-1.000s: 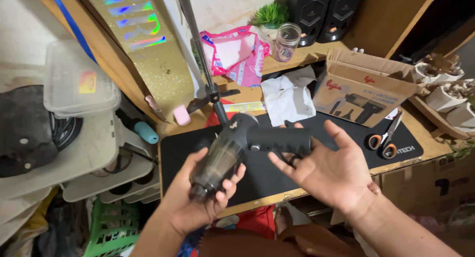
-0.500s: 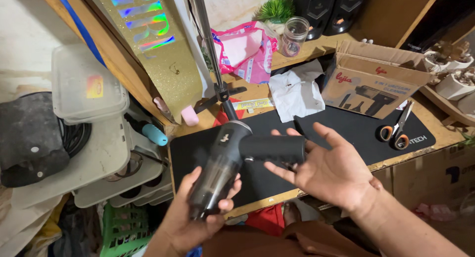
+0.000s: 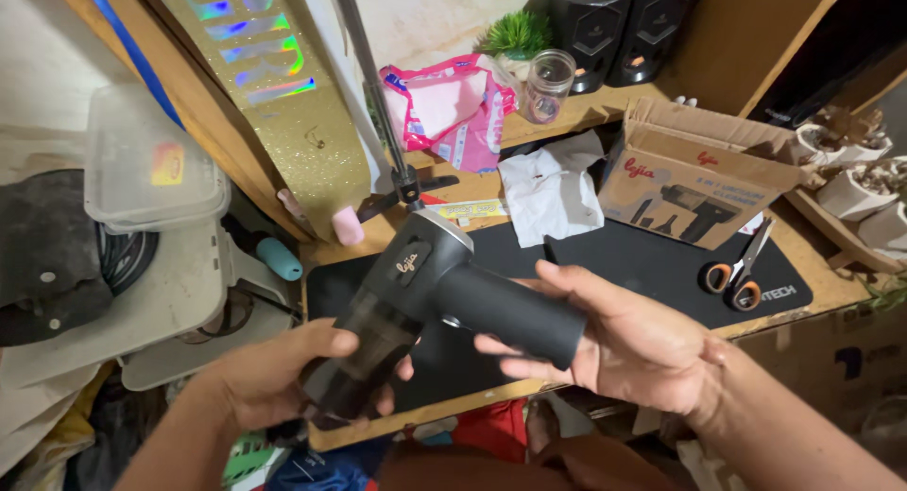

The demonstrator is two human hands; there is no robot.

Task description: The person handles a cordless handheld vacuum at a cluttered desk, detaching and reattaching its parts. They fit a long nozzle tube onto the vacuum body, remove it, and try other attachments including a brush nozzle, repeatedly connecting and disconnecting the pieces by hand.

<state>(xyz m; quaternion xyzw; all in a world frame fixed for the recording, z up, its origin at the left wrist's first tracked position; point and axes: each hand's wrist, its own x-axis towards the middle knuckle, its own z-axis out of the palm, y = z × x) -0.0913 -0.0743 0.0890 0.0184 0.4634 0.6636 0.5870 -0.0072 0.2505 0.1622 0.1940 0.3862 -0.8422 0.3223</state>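
Note:
I hold a black handheld vacuum [image 3: 425,292] over the front of a black desk mat [image 3: 652,255]. My left hand [image 3: 274,378] is wrapped around its smoky translucent front canister, which points down toward me. My right hand [image 3: 633,344] lies open-palmed under the end of the matte black handle, fingers touching it. A silver ring circles the body's rear end.
An open cardboard box [image 3: 694,174] with a picture of the vacuum stands at the back right, orange-handled scissors [image 3: 732,269] beside it. White crumpled paper [image 3: 553,193], a pink pouch [image 3: 453,113], a glass jar [image 3: 548,85] and a tripod pole [image 3: 373,85] lie behind. Plastic bins [image 3: 142,170] stack at the left.
The vacuum has been brought closer and lower. My right hand has slid under the end of its handle. The view has shifted slightly.

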